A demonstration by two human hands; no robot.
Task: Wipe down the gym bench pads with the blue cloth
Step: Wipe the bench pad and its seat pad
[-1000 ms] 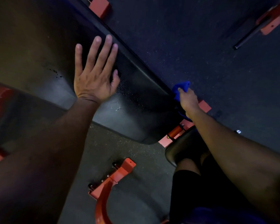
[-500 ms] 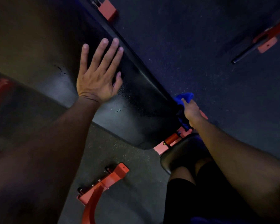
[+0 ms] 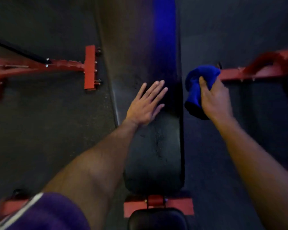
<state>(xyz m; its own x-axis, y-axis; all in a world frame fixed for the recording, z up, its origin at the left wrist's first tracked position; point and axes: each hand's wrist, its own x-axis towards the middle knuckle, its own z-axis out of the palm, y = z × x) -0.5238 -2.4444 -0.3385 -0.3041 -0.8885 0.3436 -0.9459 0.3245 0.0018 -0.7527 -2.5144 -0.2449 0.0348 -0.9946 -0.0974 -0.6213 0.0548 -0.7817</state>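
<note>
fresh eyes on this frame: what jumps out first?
The blue cloth, bunched in the right hand just off the right edge of the long black bench pad, is the brightest thing in view. Next is the left hand, fingers straight and flat on the pad's middle. Red frame bars stick out over the dark floor on both sides, and a blue glare runs up the pad's far end.

Dark speckled rubber floor [image 3: 40, 130] fills frame; red steel frame arm [image 3: 40, 66] with a bolted plate [image 3: 89, 67] at left centre, blurred red frame member [image 3: 259, 70] at right centre, red base bracket [image 3: 158, 207] at bottom centre, purple sleeve [image 3: 45, 213] lower left.
</note>
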